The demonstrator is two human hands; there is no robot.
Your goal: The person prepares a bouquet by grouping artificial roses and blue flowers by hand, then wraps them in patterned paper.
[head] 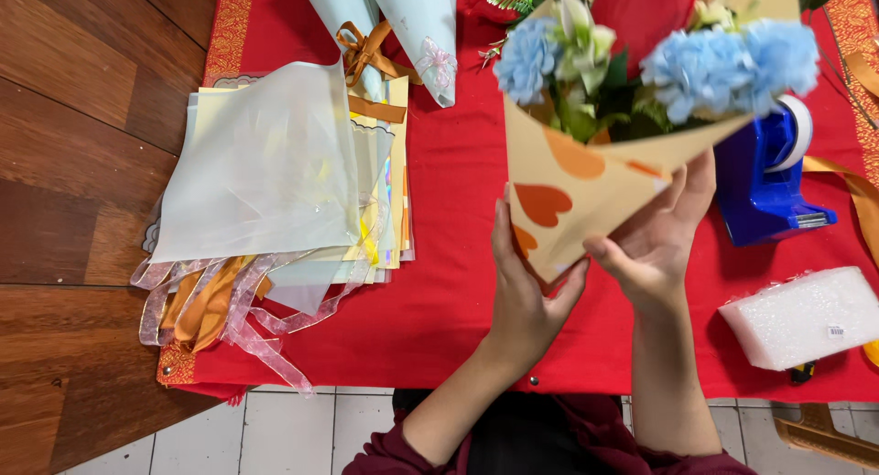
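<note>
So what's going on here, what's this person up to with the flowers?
A person is holding a bouquet of blue and white flowers wrapped in a cone of tan paper with orange hearts, above a table with a red cloth. The left hand cups the cone's lower tip and the right hand supports its underside. To the left lies a stack of wrapping sheets and ribbons; to the right stand a blue tape dispenser and a white foam block.

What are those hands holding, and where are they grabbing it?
Both hands, left and right, hold a paper-wrapped bouquet of blue flowers, gripping the narrow bottom end of its cone.
</note>
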